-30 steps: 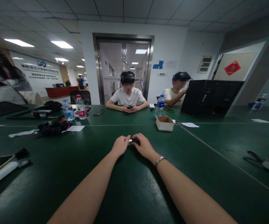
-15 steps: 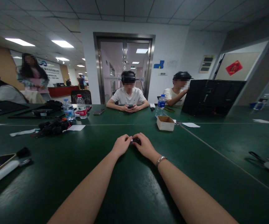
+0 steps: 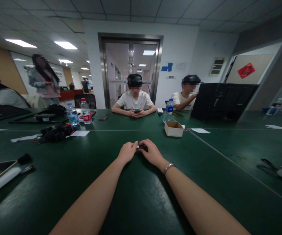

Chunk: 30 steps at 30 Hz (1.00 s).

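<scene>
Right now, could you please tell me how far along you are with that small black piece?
Done: the small black piece is out, apart from the cardboard box. In hand: the left hand and right hand pinch it from either side. Left: unclear; the piece is too small to show its state.

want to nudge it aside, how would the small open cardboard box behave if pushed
The cardboard box is low and wide, so it probably slides rather than tips. Thin open walls suggest it is light and may dent if squeezed.
</scene>
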Each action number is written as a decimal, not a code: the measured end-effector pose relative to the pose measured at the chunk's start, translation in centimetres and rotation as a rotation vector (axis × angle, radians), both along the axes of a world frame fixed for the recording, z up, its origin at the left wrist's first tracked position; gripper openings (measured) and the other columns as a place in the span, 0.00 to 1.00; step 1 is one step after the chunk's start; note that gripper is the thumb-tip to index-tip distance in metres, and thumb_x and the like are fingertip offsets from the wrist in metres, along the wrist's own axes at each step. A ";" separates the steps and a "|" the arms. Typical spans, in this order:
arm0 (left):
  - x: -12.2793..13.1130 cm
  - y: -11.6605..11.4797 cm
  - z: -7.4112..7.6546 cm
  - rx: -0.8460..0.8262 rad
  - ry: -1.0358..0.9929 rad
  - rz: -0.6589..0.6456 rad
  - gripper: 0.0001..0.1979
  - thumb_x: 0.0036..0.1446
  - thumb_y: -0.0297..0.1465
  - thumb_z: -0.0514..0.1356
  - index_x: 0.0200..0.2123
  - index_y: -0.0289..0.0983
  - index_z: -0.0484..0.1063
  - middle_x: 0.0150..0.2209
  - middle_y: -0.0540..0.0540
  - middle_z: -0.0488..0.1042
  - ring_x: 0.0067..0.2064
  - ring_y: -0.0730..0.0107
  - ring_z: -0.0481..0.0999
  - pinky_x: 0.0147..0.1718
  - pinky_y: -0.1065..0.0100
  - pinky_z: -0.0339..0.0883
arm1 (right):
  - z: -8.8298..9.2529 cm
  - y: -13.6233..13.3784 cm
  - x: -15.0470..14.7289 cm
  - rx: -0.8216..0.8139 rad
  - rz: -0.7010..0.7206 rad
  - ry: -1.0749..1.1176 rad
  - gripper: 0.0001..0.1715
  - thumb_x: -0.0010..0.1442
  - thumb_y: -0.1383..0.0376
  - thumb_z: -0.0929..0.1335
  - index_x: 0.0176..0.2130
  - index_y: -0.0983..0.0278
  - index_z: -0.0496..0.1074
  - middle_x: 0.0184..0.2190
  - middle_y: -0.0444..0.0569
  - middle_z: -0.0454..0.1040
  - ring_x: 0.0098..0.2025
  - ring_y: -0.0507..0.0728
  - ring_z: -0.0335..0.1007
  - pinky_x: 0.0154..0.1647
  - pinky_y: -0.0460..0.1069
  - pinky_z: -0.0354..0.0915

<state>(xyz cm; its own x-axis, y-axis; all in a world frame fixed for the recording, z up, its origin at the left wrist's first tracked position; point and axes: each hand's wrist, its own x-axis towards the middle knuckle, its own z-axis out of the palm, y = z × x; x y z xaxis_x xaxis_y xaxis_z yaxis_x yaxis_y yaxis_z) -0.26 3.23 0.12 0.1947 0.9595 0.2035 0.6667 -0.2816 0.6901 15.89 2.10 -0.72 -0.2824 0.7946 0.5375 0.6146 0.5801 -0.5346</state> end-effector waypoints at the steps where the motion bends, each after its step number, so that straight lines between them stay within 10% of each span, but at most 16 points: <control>1: 0.0 0.0 0.0 -0.004 0.005 0.012 0.29 0.60 0.50 0.41 0.22 0.37 0.69 0.27 0.44 0.73 0.30 0.65 0.71 0.31 0.67 0.58 | 0.0 0.0 0.0 0.002 0.002 0.001 0.09 0.55 0.70 0.68 0.39 0.62 0.70 0.37 0.47 0.68 0.39 0.54 0.65 0.42 0.50 0.63; 30: 0.2 0.4 -0.4 -0.003 0.015 0.067 0.30 0.60 0.50 0.40 0.25 0.36 0.71 0.28 0.42 0.74 0.30 0.63 0.72 0.30 0.66 0.58 | 0.2 -0.2 0.0 0.000 0.004 -0.024 0.09 0.55 0.70 0.68 0.39 0.61 0.70 0.36 0.46 0.68 0.37 0.53 0.65 0.41 0.50 0.63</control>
